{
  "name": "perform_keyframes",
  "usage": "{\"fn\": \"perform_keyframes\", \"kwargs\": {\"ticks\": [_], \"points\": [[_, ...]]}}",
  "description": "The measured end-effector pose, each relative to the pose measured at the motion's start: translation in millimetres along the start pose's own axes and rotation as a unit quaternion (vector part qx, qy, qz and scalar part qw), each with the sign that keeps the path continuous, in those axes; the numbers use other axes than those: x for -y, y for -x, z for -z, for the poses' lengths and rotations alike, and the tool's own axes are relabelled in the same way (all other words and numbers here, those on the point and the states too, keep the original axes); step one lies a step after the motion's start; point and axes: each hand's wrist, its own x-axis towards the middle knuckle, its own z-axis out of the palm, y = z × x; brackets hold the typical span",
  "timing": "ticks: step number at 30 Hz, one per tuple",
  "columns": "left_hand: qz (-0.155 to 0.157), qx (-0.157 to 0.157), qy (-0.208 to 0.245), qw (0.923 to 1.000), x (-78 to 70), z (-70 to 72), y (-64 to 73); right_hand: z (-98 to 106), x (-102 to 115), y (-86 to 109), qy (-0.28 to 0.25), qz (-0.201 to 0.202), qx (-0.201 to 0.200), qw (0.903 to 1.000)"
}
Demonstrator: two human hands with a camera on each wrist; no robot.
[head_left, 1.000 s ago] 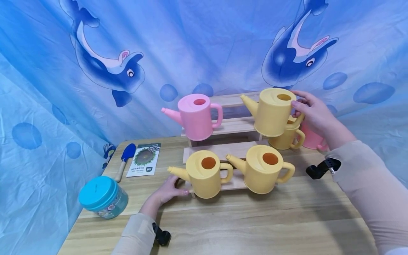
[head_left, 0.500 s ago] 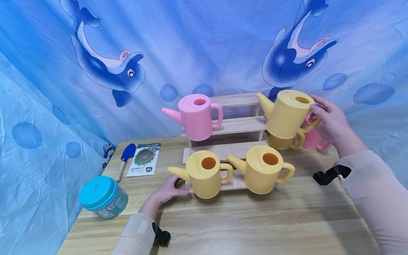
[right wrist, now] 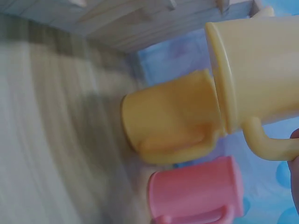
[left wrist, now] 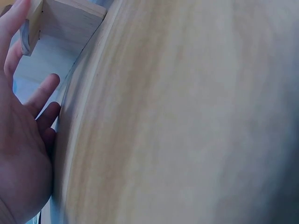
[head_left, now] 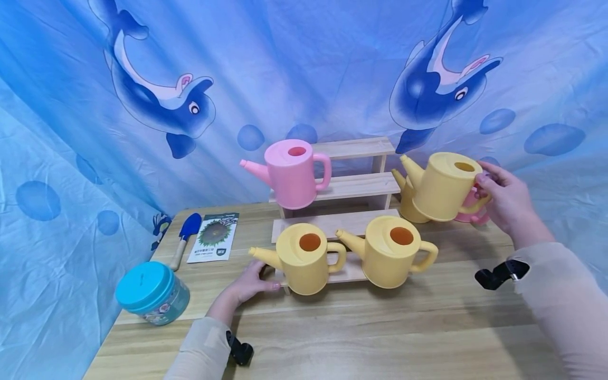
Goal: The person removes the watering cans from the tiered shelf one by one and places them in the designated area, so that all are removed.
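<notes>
My right hand (head_left: 508,203) grips the handle of a yellow watering can (head_left: 445,187), holding it raised at the right of the stepped wooden stand (head_left: 334,221). Behind it, partly hidden, another yellow watering can (right wrist: 170,119) and a pink watering can (right wrist: 198,191) stand on the table. At the stand's lower left corner, my left hand (head_left: 249,284) holds the end of the lowest step between thumb and fingers; its other fingers extend loosely in the left wrist view. Two yellow watering cans (head_left: 304,264) (head_left: 390,256) rest on the lowest step. Higher up sits a pink watering can (head_left: 292,177).
On the wooden table (head_left: 361,338), a turquoise-lidded jar (head_left: 152,293) stands at the left. Behind it lie a blue trowel (head_left: 190,227) and a sunflower seed packet (head_left: 214,238). A blue dolphin-print curtain (head_left: 304,68) hangs behind the stand.
My right hand has carried the yellow watering can right and downward, away from the stand's upper steps, in front of the cans on the table. My left hand has stayed in place.
</notes>
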Motion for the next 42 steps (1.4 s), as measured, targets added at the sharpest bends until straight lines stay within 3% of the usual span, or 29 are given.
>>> {"fn": "perform_keyframes", "kwargs": {"ticks": [6,12,20,24,26,34,42], "points": [[-0.004,-0.001,0.0,1.0,0.6,0.2,0.8,4.8,-21.9,1.2,-0.001,0.02,0.005,0.9998],[-0.005,0.0,0.004,1.0,1.2,0.2,0.2,6.0,-43.3,3.6,-0.051,0.036,0.023,0.9978],[-0.003,-0.001,0.005,1.0,4.6,-0.7,-2.0,9.7,-65.7,6.6,0.057,0.021,-0.01,0.9981],[-0.002,-0.002,0.003,1.0,3.7,-0.5,-1.3,11.2,-72.5,7.1,0.181,0.02,-0.026,0.9829],[-0.001,-0.002,0.0,1.0,2.7,-0.3,-0.6,11.1,-75.7,7.2,0.214,0.02,-0.03,0.9762],[-0.004,0.0,0.002,1.0,0.4,-0.1,0.6,11.5,-87.7,9.4,0.246,0.015,-0.024,0.9688],[-0.005,0.003,0.0,1.0,-0.2,0.3,0.5,12.1,-96.1,12.3,0.228,0.011,0.012,0.9734]]}}
